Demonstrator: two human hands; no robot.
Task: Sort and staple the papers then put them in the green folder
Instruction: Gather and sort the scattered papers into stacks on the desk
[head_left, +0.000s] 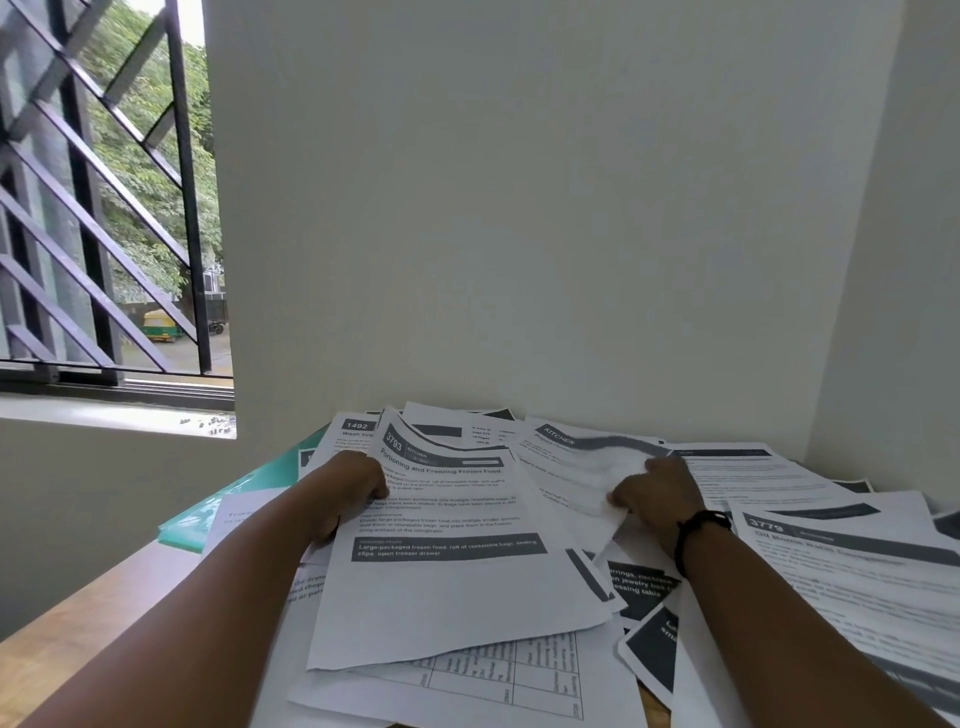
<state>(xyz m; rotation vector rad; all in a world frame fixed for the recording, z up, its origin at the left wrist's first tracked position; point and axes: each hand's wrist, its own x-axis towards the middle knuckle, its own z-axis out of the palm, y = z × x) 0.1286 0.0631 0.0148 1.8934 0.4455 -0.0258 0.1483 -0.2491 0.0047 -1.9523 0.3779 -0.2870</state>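
Both forearms reach up from the bottom corners of the frame toward the middle, where a loose heap of printed papers (519, 649) covers a wooden table (78, 613) set into the corner of a white wall (519, 208).

The left hand (353, 488) lies left of centre, knuckles up and wrist nearly straight. Its fingers are curled round the left edge of a sheet headed "3793" (447, 551), "Portioning and Freezing Frozen Food", with the thumb on the printed face. That sheet is tilted, its top edge lifted toward the wall and its bottom edge resting on a page with a ruled table (519, 670).

The right hand (657, 493) sits right of centre, back of the hand to the camera, a black wristband (698, 535) at the wrist. Its fingers are bent and pinch a blurred sheet headed "KITCHEN" (576, 467), which curves up from the pile; the fingertips themselves are hidden behind the paper.

The green folder (244, 488) lies at the left of the heap, mostly buried, with one long edge and a corner showing beyond the left forearm. A sheet numbered "1492" (356, 431) lies above the left hand, and one numbered "3779" (831, 545) lies at the right edge. A barred window (104, 208) fills the upper left.
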